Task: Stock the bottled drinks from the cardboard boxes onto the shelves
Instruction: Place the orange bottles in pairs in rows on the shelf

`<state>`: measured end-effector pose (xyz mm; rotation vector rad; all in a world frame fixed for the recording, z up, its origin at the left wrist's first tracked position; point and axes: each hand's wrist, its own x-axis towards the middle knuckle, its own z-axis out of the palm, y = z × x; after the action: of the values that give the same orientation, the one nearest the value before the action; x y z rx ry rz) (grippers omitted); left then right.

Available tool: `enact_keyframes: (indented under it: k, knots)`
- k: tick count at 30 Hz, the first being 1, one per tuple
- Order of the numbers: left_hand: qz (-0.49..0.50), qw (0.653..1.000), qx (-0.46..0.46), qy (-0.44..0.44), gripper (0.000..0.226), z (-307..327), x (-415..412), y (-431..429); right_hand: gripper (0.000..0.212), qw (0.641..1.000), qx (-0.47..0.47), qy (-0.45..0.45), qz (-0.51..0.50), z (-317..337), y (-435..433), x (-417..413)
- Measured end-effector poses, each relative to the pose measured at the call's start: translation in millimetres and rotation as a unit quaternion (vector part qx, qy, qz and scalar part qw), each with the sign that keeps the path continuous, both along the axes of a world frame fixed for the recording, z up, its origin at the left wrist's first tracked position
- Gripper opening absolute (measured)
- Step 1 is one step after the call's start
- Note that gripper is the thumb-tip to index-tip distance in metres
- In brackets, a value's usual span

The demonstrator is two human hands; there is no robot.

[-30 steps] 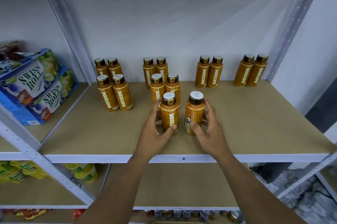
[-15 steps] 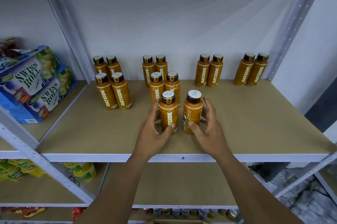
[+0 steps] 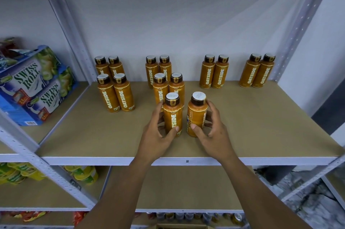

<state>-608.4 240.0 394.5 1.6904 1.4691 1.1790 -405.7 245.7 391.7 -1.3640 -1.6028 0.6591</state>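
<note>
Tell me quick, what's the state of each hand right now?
Left hand: holding the left front bottle.
Right hand: holding the right front bottle.

Bright, even light w/ soft shadows behind bottles (image 3: 212,72), sharp centre, strong wide-angle bending of shelf posts (image 3: 298,23) at edges.

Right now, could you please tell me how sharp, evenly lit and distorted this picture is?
Head view: wide-angle distortion splays the grey metal shelf uprights outward and leans the outer orange Oatside bottles; light is soft and even, faint streaks on the white back wall; labels read sharply at centre; cans at the bottom edge look soft.
</note>
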Motion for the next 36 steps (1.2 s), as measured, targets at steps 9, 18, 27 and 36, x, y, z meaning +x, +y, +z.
enact_keyframes:
  k: [9, 18, 27, 36]
  knots:
    - [-0.002, 1.0, 0.006, 0.001, 0.094, 0.5, 0.1, 0.0, 0.091, 1.0, 0.002, 0.007, -0.01, -2.3, 2.1, 0.6]
    - [-0.004, 1.0, 0.004, 0.003, 0.095, 1.3, -0.1, -0.1, 0.088, 1.0, 0.013, 0.011, 0.007, -4.2, -2.3, 3.1]
    - [-0.007, 1.0, 0.011, -0.003, 0.095, 2.0, 0.0, -0.3, 0.089, 1.0, 0.001, -0.007, -0.004, -4.2, 0.9, 1.3]
    - [-0.005, 1.0, 0.007, -0.002, 0.096, 1.3, -0.2, 0.7, 0.09, 1.0, 0.003, 0.002, 0.01, -3.2, 2.3, 1.1]
